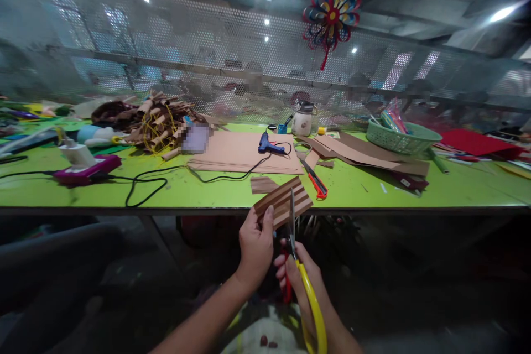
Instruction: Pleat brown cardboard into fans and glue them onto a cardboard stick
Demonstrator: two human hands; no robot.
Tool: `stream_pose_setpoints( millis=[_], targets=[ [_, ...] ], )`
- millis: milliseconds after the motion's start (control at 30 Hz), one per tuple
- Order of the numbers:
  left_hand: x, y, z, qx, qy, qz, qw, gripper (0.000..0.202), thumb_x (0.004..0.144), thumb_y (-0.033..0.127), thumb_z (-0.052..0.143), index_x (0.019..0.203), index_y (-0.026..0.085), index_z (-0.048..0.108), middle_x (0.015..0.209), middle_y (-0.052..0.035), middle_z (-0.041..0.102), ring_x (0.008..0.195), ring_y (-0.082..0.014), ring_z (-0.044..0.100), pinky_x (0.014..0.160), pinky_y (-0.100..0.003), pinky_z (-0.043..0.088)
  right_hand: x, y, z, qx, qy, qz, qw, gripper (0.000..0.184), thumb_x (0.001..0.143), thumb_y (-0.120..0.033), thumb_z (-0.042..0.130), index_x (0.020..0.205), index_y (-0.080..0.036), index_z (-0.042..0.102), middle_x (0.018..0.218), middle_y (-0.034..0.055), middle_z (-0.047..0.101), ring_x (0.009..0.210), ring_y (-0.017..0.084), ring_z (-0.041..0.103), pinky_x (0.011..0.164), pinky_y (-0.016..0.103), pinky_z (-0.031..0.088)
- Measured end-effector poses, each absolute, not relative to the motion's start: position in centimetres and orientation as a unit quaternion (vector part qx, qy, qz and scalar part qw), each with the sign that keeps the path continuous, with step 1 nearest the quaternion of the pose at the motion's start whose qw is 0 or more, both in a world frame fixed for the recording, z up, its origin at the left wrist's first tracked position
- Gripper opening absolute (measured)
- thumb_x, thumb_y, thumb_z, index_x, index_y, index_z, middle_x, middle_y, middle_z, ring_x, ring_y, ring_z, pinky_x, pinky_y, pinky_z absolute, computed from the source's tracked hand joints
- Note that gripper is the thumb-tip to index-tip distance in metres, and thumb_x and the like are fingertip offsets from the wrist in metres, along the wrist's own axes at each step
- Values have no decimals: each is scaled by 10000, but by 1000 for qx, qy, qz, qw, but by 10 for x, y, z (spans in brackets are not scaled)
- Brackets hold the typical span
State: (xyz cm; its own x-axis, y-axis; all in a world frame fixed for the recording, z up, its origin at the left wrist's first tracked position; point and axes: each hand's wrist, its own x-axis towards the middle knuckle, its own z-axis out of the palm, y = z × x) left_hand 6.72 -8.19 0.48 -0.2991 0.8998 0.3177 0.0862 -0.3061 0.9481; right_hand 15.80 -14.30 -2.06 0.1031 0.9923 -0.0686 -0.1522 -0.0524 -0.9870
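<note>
In front of the table edge, my left hand [256, 249] pinches a brown striped piece of cardboard [282, 202] between thumb and fingers, tilting it up to the right. My right hand [305, 276] is closed around the handles of a pair of scissors [314, 301], one handle yellow and one red. The scissor blades point upward and lie across the right part of the striped piece. Whether they have cut into it I cannot tell. Just behind it, a smaller striped scrap [264, 185] lies on the green table.
A blue glue gun [269, 145] with a black cord rests on cardboard sheets [232, 155]. An orange utility knife [317, 181] lies to their right. Further out are a green basket [404, 138], a jar [304, 120], a bundle of cardboard rolls [160, 124] and a purple power strip [88, 170].
</note>
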Motion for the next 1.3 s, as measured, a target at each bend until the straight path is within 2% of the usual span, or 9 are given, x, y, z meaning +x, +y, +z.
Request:
stream_pose_setpoints(
  millis=[133,333,533,667,733,900,1067,1300],
  targets=[
    [67,-82,3,501,498,633,316,239,857,381,534,938,171,615,694,6,614,580,-115,527,542,-206,390,158,-143,-22,-500,-415,524,551,648,676,-687,602,1077,-180,558,687,21,590,505,98,488,429,190,398],
    [66,-82,4,511,503,628,302,271,855,385,534,985,166,630,785,-27,653,634,-129,562,578,-217,414,158,-145,-26,-501,-416,531,542,656,692,-697,577,1091,-176,566,724,42,615,508,100,502,417,186,393],
    [66,-83,4,509,513,622,302,277,847,392,543,965,160,637,716,-19,644,601,-127,567,547,-213,414,158,-146,-27,-500,-414,533,542,646,705,-691,570,1087,-171,561,714,39,613,486,78,483,413,167,388],
    [67,-82,3,506,503,630,306,272,849,385,542,969,159,633,748,-19,644,664,-129,586,601,-212,438,156,-146,-29,-494,-404,538,550,651,710,-689,566,1094,-163,558,712,33,604,473,66,469,404,156,382],
    [68,-82,3,502,502,631,312,270,849,387,541,954,155,630,724,-9,629,628,-116,567,587,-206,436,155,-145,-31,-493,-399,538,556,652,714,-688,563,1096,-160,555,701,26,596,458,58,460,393,146,372],
    [70,-82,4,491,502,630,331,272,844,406,543,894,145,603,567,50,514,449,-76,426,446,-181,368,158,-144,-30,-490,-413,551,535,696,710,-711,541,1113,-143,526,692,27,593,437,57,467,374,143,365],
    [70,-80,3,479,495,636,348,282,837,422,549,862,144,586,520,64,463,429,-72,398,417,-172,345,157,-145,-29,-499,-395,553,538,670,734,-691,535,1114,-140,512,645,-4,557,388,35,397,332,127,319],
    [72,-80,6,451,493,631,393,310,812,442,577,877,140,590,545,48,492,440,-64,373,412,-163,320,154,-148,-29,-489,-391,541,561,609,753,-658,544,1085,-146,536,579,-28,535,342,25,352,301,118,280]
  ],
)
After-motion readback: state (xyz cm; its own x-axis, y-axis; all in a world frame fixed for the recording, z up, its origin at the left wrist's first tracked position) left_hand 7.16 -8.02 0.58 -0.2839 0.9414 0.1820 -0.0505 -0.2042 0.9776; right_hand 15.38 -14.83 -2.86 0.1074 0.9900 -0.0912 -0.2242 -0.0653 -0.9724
